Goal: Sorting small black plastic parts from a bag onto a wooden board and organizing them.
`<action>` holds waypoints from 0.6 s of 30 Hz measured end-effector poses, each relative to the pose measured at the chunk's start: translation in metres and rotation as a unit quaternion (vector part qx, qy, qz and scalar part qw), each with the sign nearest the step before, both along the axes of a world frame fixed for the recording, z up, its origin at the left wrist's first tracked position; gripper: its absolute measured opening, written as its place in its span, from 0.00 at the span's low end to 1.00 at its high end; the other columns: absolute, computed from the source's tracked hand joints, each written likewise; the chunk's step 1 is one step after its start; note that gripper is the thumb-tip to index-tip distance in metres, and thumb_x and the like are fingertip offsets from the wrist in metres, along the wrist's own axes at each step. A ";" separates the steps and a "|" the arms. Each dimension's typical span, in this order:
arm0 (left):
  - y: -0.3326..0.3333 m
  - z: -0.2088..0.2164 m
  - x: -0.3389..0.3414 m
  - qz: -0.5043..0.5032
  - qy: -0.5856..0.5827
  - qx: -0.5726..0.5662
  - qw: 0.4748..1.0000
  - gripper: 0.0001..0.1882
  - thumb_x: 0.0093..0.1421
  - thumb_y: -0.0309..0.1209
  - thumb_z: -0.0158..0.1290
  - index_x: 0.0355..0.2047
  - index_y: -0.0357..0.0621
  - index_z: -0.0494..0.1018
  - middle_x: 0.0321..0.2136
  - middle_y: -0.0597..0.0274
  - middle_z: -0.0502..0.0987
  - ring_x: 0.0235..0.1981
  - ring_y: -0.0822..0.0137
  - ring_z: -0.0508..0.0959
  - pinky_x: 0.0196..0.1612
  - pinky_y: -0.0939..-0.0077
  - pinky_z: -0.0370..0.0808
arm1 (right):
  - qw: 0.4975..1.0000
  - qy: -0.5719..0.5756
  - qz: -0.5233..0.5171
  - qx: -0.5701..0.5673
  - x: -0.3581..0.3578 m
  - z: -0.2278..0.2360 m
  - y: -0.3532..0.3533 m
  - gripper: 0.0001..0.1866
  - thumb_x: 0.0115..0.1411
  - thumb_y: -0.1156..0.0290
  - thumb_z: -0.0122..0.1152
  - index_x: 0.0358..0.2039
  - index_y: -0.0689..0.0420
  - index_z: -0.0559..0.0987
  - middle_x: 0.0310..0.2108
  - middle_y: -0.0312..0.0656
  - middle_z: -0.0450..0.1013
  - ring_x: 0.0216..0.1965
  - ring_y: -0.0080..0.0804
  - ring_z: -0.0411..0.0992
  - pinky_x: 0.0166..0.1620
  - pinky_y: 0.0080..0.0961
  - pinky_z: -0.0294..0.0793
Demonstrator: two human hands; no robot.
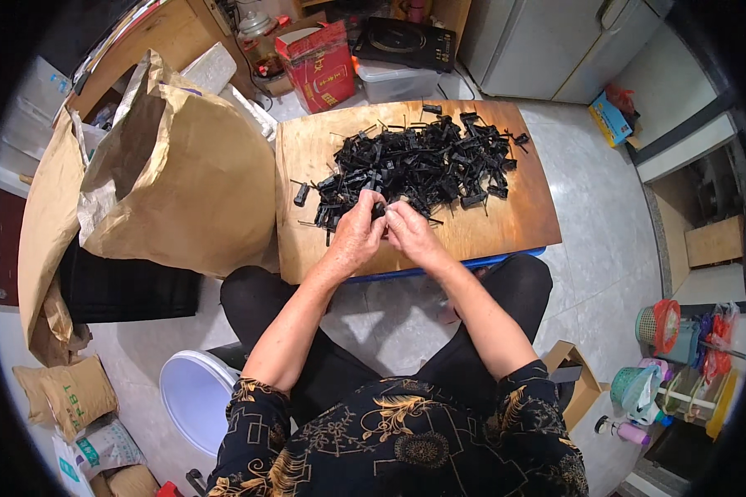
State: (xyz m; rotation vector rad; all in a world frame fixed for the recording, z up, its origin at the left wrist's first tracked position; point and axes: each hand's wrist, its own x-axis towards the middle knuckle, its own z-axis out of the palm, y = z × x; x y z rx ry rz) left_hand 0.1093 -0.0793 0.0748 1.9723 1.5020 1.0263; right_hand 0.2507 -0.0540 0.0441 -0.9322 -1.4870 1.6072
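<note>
Just in front of a heap of black plastic parts (423, 161), my two hands meet over the near half of a wooden board (522, 199). My left hand (359, 230) is closed round a small black plastic part (379, 211), mostly covered by the fingers. Pressed together at the fingertips, my right hand (414, 236) pinches at the same part from its right side. Many pieces in the heap have thin stems sticking out. One loose black piece (301, 195) lies left of the heap.
A large open brown paper sack (191, 182) stands against the board's left side. A white bucket (195, 398) is by my left leg, and an open cardboard box (584, 398) by my right. Behind the board are a red box (319, 70) and a black induction cooker (406, 41).
</note>
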 end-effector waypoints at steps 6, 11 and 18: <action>0.008 0.016 -0.007 0.088 -0.409 -0.234 0.877 0.09 0.63 0.38 0.43 0.33 0.47 0.62 0.21 0.67 0.69 0.20 0.74 0.75 0.19 0.85 0.72 | 0.901 -0.376 -0.078 0.202 0.069 -0.014 0.026 0.15 0.52 0.65 0.56 0.40 0.56 0.71 0.30 0.52 0.73 0.34 0.52 0.72 0.36 0.40 0.71; 0.003 0.005 -0.019 0.131 -0.561 -0.293 0.763 0.12 0.63 0.43 0.44 0.29 0.50 0.63 0.20 0.66 0.70 0.19 0.71 0.74 0.19 0.81 0.72 | 0.812 -0.549 -0.054 0.191 0.074 -0.021 0.011 0.12 0.54 0.67 0.52 0.39 0.54 0.71 0.29 0.54 0.73 0.35 0.55 0.71 0.38 0.46 0.70; -0.001 -0.007 -0.010 0.098 -0.578 -0.343 0.734 0.10 0.62 0.37 0.45 0.29 0.46 0.65 0.18 0.64 0.69 0.19 0.69 0.72 0.19 0.80 0.70 | 0.837 -0.483 -0.103 0.234 0.077 -0.034 0.017 0.09 0.53 0.69 0.52 0.35 0.56 0.71 0.28 0.54 0.73 0.33 0.55 0.71 0.37 0.48 0.69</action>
